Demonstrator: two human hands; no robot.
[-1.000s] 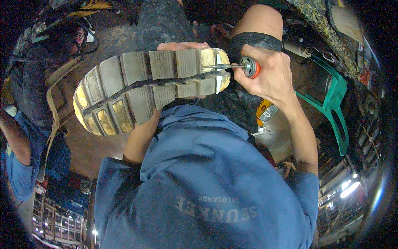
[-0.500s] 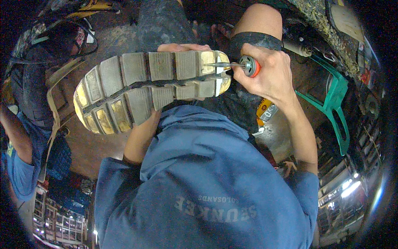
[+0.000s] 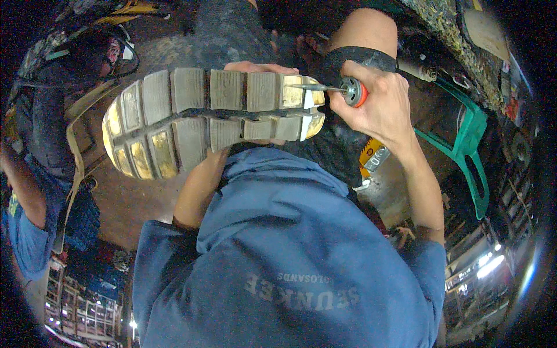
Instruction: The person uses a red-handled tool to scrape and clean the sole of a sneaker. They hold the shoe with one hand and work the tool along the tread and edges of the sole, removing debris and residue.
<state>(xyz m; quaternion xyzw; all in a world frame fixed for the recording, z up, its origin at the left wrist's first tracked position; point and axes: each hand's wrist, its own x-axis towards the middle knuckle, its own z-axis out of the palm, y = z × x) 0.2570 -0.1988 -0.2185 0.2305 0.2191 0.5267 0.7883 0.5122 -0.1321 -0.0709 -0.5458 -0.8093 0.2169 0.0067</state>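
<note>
Sole (image 3: 227, 90) is grooved gray, yellowish at both ends.

One sole (image 3: 226, 90), one pointed tool (image 3: 353, 91) (two hands (image 3: 380, 103))

Right side: green plastic frame (image 3: 466, 146), slotted at its lower end. Below it, a lit tube lamp (image 3: 491, 266). Upper right: rough ledge (image 3: 455, 45), yellow-flecked. Left edge: another person's blue sleeve (image 3: 28, 240). Upper left: dark looped cable (image 3: 137, 58). Lower left: pale latticed racking (image 3: 87, 316), detail indistinct.
</note>
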